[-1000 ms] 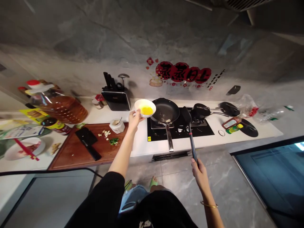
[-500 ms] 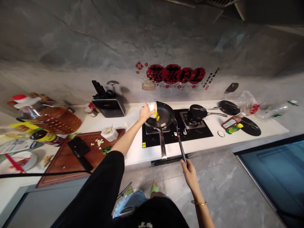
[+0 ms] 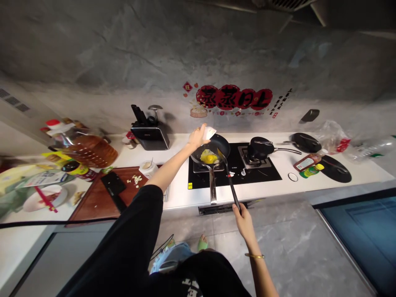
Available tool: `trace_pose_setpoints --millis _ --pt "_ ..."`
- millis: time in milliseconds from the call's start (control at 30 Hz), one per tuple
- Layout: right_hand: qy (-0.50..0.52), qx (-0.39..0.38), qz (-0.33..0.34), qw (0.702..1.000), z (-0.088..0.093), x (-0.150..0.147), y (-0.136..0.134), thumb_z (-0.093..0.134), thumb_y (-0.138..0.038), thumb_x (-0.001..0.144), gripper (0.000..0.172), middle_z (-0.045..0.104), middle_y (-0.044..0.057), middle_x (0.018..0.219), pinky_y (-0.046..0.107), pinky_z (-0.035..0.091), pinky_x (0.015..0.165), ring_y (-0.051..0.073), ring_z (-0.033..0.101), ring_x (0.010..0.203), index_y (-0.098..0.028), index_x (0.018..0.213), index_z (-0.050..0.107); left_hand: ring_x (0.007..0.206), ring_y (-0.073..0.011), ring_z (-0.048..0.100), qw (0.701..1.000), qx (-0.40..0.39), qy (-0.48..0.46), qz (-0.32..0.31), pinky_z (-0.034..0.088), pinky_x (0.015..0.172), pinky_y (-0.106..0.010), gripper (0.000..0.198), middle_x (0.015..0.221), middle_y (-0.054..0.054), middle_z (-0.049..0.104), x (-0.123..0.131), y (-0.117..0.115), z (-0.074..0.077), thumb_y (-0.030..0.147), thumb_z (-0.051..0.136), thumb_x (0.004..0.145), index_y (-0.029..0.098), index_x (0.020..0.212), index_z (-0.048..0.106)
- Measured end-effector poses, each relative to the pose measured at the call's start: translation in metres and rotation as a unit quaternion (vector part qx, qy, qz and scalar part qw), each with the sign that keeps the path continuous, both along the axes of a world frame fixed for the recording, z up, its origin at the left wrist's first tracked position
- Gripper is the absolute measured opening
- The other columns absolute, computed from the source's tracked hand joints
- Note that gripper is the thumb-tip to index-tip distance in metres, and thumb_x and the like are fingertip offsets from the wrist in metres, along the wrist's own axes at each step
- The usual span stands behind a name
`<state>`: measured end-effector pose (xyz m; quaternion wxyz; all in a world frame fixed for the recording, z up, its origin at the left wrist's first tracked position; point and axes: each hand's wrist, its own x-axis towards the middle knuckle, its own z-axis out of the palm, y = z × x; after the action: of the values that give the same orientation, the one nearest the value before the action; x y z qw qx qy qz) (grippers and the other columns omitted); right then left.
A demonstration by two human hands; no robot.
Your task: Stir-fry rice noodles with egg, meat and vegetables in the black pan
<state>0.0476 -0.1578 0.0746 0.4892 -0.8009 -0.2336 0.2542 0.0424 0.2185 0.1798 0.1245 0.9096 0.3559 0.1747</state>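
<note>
My left hand (image 3: 197, 138) grips a small white bowl (image 3: 209, 132), tipped on its side over the black frying pan (image 3: 222, 144) on the left burner. Yellow beaten egg (image 3: 208, 157) lies in the pan under the bowl. My right hand (image 3: 243, 215) is closed round the end of a long black spatula (image 3: 230, 181), and the spatula's blade reaches into the pan beside the egg. The pan's steel handle (image 3: 212, 185) points toward me.
A black pot (image 3: 260, 147) sits on the right burner of the hob (image 3: 262, 173). Left lie a wooden cutting board (image 3: 95, 200) with a cleaver (image 3: 114, 187), a knife block (image 3: 149, 135) and a large oil bottle (image 3: 85, 148). Sauce bottles (image 3: 307, 165) and lids lie right.
My left hand carried the bowl from beside the pan to over it and tipped it; the egg went from bowl to pan. The spatula blade moved into the pan.
</note>
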Motion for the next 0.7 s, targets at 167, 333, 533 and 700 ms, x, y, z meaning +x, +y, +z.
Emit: trace_pose_setpoints --millis 167,333,533,700 --pt "-0.013 -0.011 0.005 1.0 -0.002 0.007 0.002 0.047 -0.058 0.079 0.049 0.068 0.011 0.082 0.032 0.042 0.071 0.025 0.06 0.078 -0.015 0.097 0.063 0.113 -0.0353 0.049 0.998 0.024 -0.02 -0.059 0.039 0.091 -0.041 0.085 0.119 -0.02 0.05 -0.006 -0.004 0.016 0.032 0.075 0.066 0.019 0.136 0.029" --pt "-0.027 -0.018 0.011 0.999 0.0 0.014 0.006 0.042 -0.058 0.081 0.05 0.068 0.01 0.076 0.032 0.041 0.069 0.024 0.06 0.075 -0.015 0.097 0.063 0.117 -0.0311 0.044 0.993 0.058 -0.023 -0.099 0.036 0.096 -0.039 0.085 0.127 -0.018 0.046 -0.011 -0.006 0.024 0.03 0.074 0.066 0.02 0.138 0.029" --pt "-0.017 -0.009 0.004 1.0 -0.001 0.013 0.014 0.044 -0.06 0.078 0.051 0.065 0.007 0.068 0.03 0.041 0.064 0.023 0.059 0.07 -0.016 0.093 0.064 0.121 -0.0295 0.041 0.992 0.058 -0.038 -0.108 0.034 0.1 -0.038 0.082 0.13 -0.016 0.044 -0.012 -0.005 0.03 0.028 0.073 0.067 0.019 0.137 0.031" --pt "-0.008 0.02 0.005 1.0 -0.001 0.011 0.016 0.047 -0.059 0.078 0.047 0.061 0.004 0.065 0.029 0.04 0.061 0.019 0.054 0.064 -0.015 0.087 0.062 0.12 -0.0314 0.044 0.991 0.028 -0.108 -0.073 0.034 0.1 -0.039 0.081 0.129 -0.018 0.046 -0.017 -0.007 0.036 0.029 0.075 0.065 0.016 0.133 0.032"
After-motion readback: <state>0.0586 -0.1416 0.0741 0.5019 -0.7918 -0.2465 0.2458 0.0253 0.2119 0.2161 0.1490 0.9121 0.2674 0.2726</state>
